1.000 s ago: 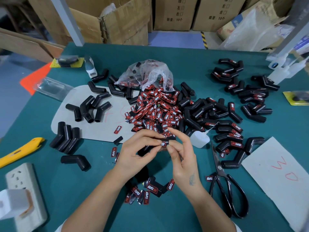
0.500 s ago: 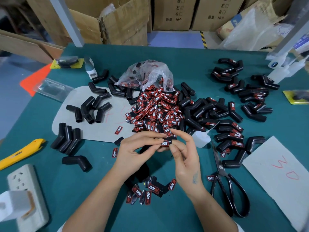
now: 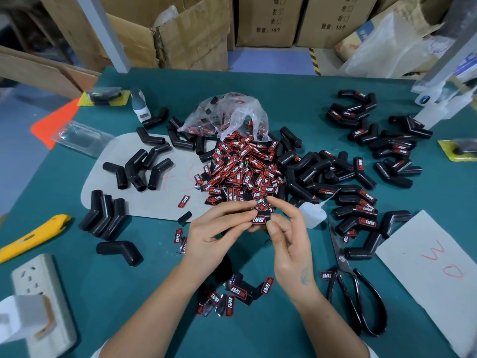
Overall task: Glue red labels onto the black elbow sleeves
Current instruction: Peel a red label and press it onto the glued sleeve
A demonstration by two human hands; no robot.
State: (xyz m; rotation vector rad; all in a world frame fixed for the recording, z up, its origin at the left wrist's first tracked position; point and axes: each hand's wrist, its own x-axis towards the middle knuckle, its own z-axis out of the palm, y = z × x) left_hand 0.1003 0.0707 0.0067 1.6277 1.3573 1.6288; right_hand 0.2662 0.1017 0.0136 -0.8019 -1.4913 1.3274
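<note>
Teal table (image 3: 258, 81) before cardboard boxes (image 3: 193, 34); both hands' grips pinched on label (image 3: 259, 219).

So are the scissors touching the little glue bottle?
Apart. The head view shows the scissors lying right of the hands, their blade tips stopping just short of the glue bottle, with a thin strip of green table between them.

Views: one, head-worn, wide-angle. Position: above the near edge of the table (image 3: 258, 83). Facing: forward and steeply down. Range: close; both forearms enter from the bottom edge, hands near centre. Far field: boxes (image 3: 265, 19) beyond the table's far edge, along the top. Edges bowed by the lens. Overlap: none.
</note>
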